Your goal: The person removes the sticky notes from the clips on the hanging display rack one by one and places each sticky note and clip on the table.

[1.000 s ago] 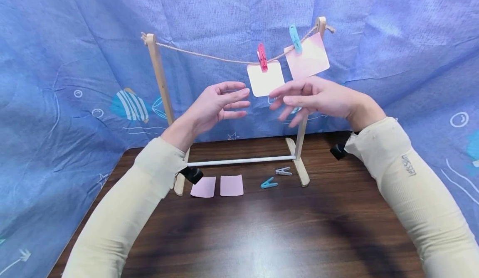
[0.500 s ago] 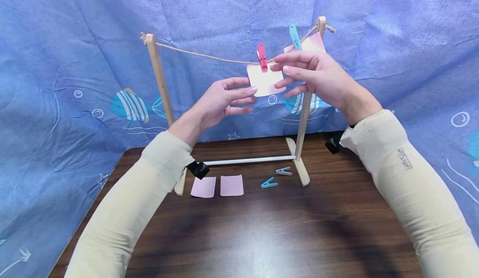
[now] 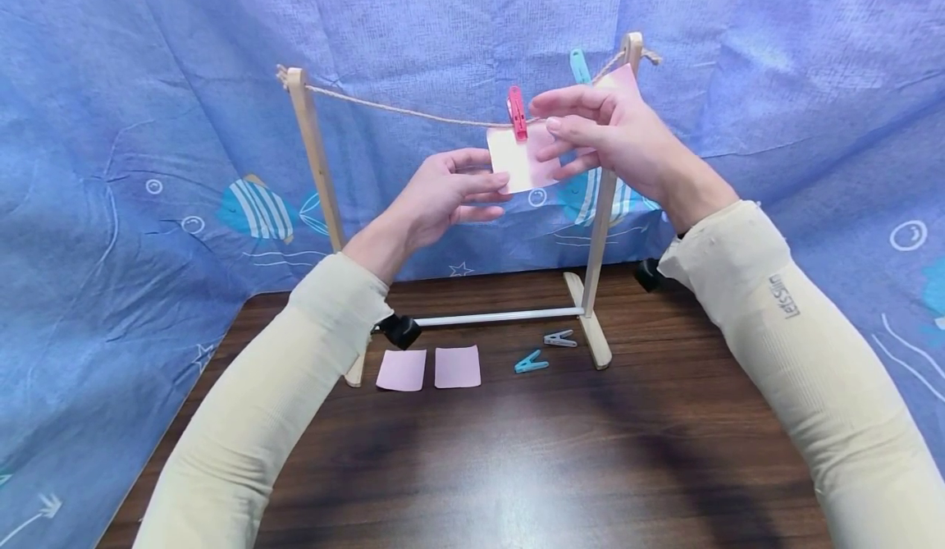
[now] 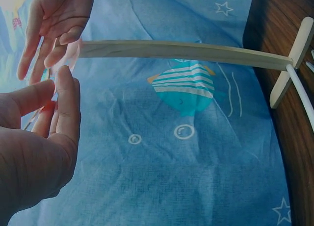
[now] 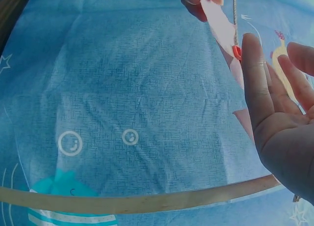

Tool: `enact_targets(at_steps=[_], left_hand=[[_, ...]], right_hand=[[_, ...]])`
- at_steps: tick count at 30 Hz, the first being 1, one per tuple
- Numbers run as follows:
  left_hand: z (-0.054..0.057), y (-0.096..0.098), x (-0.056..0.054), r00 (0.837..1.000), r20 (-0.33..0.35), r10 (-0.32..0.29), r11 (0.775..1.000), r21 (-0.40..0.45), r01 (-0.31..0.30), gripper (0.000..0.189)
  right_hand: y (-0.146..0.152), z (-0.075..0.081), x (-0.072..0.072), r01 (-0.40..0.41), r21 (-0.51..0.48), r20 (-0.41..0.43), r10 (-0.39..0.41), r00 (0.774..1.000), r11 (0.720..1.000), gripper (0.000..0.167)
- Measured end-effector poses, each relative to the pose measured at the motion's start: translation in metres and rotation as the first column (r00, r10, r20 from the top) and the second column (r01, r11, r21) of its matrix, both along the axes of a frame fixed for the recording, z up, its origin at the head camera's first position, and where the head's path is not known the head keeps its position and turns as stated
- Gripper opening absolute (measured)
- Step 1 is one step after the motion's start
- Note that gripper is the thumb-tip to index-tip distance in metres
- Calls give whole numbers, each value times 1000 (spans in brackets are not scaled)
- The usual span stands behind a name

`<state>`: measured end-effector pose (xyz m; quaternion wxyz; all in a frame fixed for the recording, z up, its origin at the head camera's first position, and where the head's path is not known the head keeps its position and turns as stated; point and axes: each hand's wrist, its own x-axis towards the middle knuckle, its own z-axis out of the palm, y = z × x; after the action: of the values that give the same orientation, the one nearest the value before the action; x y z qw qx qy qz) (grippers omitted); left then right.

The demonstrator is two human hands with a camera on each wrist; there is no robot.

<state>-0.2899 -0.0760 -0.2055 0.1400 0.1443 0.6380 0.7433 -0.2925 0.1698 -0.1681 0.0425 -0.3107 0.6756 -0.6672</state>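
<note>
A pale pink paper square (image 3: 519, 167) hangs from the twine (image 3: 413, 112) under a red clothespin (image 3: 518, 112). My left hand (image 3: 435, 196) pinches its lower left edge, thumb in front and fingers behind. At the square's right side is my right hand (image 3: 627, 143), with fingers extended and fingertips overlapping the paper in the head view. In the right wrist view that hand (image 5: 282, 108) has its fingers beside the red clothespin (image 5: 237, 52). Behind it, a second pink square (image 3: 623, 83) hangs from a blue clothespin (image 3: 579, 66), mostly hidden.
Wooden posts (image 3: 313, 143) with a white crossbar (image 3: 495, 317) carry the twine. On the dark table (image 3: 517, 467) lie two pink squares, one left (image 3: 402, 370) and one right (image 3: 457, 367), a blue clothespin (image 3: 531, 362) and a grey clothespin (image 3: 559, 338). A blue curtain (image 3: 184, 122) stands behind.
My right hand has risen from below the squares to the hanging paper's right side. My left hand has moved right onto the paper's edge, and the paper has tilted slightly.
</note>
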Motion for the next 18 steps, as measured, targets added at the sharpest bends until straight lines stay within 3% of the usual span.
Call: enact_targets(at_steps=[18], left_hand=[[-6,-5,-5,996,-52,79,994,-71,-83,33]], right_hand=[[-6,2,-1,18,74,-1,-18,1000,997,52]])
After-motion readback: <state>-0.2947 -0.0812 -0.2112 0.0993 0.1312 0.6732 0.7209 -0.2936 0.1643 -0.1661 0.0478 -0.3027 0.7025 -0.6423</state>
